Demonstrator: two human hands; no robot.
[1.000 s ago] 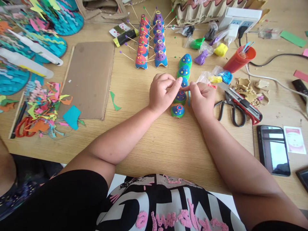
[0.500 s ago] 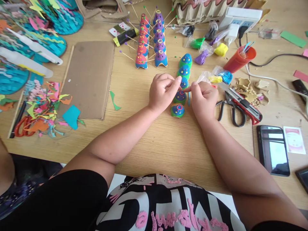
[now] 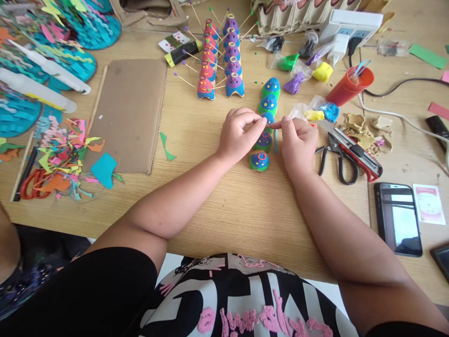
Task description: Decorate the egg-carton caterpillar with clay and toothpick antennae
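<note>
Tabletop (image 3: 224, 210), hands (image 3: 238, 135) (image 3: 299, 142) near figures (image 3: 259, 162), cup (image 3: 342, 90) holding sticks (image 3: 358, 69)

From way over here, I can't tell if the left hand (image 3: 240, 133) pinches something tiny. It hides some of the middle blue bump (image 3: 269, 115). Paper scraps (image 3: 58, 183) cover part of the red scissors (image 3: 25, 186). My view's edges chop off the egg tray (image 3: 298, 19) and a black thing (image 3: 442, 258).

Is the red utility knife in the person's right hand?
No, the red utility knife lies on the table, apart from the right hand, which is beside the row of blue-and-green figures.
</note>
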